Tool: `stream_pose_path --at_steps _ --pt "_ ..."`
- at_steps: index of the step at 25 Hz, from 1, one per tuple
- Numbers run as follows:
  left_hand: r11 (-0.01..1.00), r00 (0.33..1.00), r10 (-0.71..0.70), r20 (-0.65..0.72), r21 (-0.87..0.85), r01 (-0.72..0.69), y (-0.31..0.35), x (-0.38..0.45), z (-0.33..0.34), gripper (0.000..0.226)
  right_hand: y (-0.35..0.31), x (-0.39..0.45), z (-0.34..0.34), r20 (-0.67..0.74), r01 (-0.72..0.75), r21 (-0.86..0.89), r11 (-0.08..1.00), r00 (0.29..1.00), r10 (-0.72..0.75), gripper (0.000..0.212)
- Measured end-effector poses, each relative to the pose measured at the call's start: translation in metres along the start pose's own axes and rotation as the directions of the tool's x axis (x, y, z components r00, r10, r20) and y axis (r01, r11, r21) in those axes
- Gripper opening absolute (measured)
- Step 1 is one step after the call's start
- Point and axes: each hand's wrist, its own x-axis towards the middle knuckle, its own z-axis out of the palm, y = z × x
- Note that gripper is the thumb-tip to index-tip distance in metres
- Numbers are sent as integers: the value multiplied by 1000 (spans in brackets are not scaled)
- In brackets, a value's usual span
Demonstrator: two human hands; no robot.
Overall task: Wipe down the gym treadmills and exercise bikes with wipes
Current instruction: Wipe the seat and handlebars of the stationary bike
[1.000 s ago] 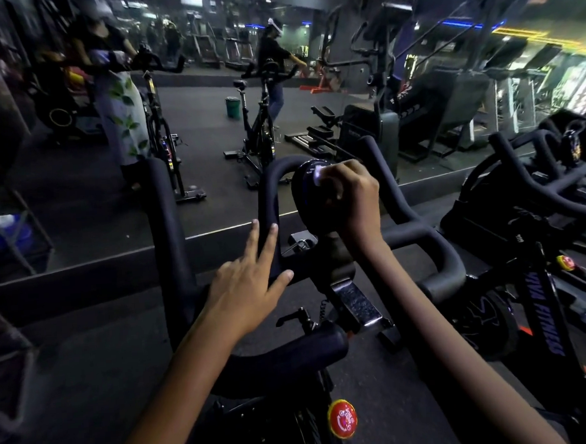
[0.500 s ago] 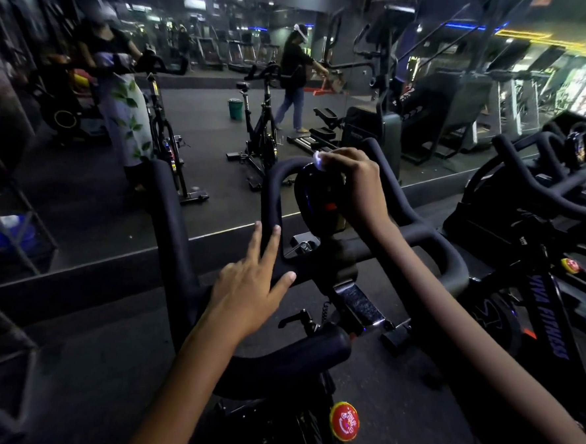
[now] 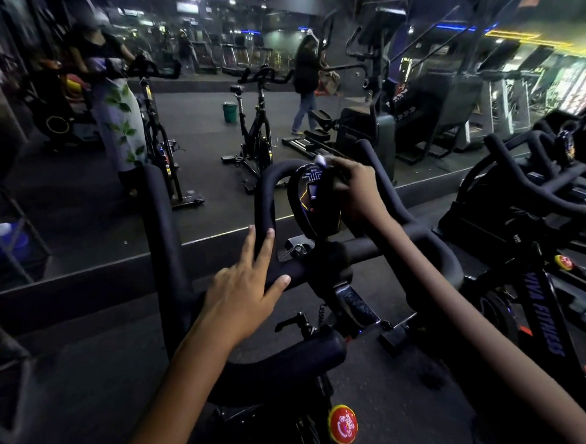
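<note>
A black exercise bike stands right in front of me, with padded handlebars (image 3: pixel 168 229) and a round console (image 3: pixel 312 203) at their middle. My right hand (image 3: pixel 356 190) grips a small white wipe (image 3: pixel 320 160) and holds it against the console's upper right edge. My left hand (image 3: pixel 244 290) rests flat on the handlebar loop, fingers straight and spread. A red knob (image 3: pixel 342 424) sits low on the frame.
A large wall mirror ahead reflects me, other bikes, a green bucket (image 3: pixel 230 111) and a walking person (image 3: pixel 305 83). A second bike (image 3: pixel 544 316) stands close on my right. A metal rack with a blue tub (image 3: pixel 1 236) is at the left.
My right hand has slid with the wipe from the console's face up to its top right edge, uncovering the display. The left hand has stayed on the handlebar.
</note>
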Motion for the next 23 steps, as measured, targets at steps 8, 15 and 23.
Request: stream_pose_path --at_steps 8,15,23 --pt "1000 1000 -7 0 14 7 1 1 1 72 -6 -70 13 -189 -247 179 952 941 279 22" --pt "1000 1000 -1 -12 -14 1 -1 1 2 72 -20 1 15 -86 78 121 990 994 -68 20" --pt "1000 1000 -2 -10 -14 2 -1 0 1 72 15 -30 2 506 925 -251 285 377 -776 26"
